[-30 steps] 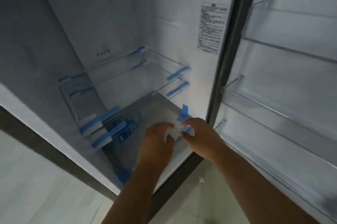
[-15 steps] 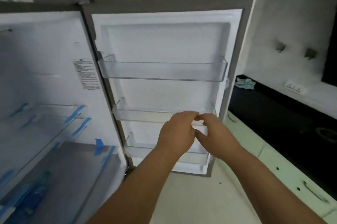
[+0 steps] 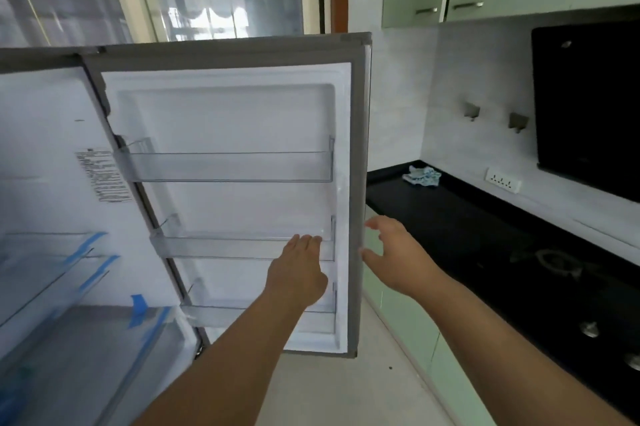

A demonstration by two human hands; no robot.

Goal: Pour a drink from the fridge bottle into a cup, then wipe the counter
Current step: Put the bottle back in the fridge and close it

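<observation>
The fridge door [image 3: 242, 107] stands open, its three clear door bins bare. My left hand [image 3: 298, 269] stretches flat toward the middle door bin [image 3: 221, 245], fingers straight, holding nothing. My right hand [image 3: 391, 249] is spread open at the door's grey outer edge [image 3: 360, 162], thumb near the edge. A crumpled blue-white cloth [image 3: 422, 177] lies at the far end of the black counter [image 3: 450, 228]. No bottle or cup shows in the head view.
The fridge interior [image 3: 52, 183] at left has glass shelves with blue tape. A gas hob [image 3: 554, 266] with knobs is set in the counter. Pale green cabinets run below and above. A wall socket [image 3: 502, 181] and a black hood panel [image 3: 588, 107] are at right.
The view swung from the fridge interior up to the door and counter. My hands, close together before, have parted; the right moved to the door's outer edge.
</observation>
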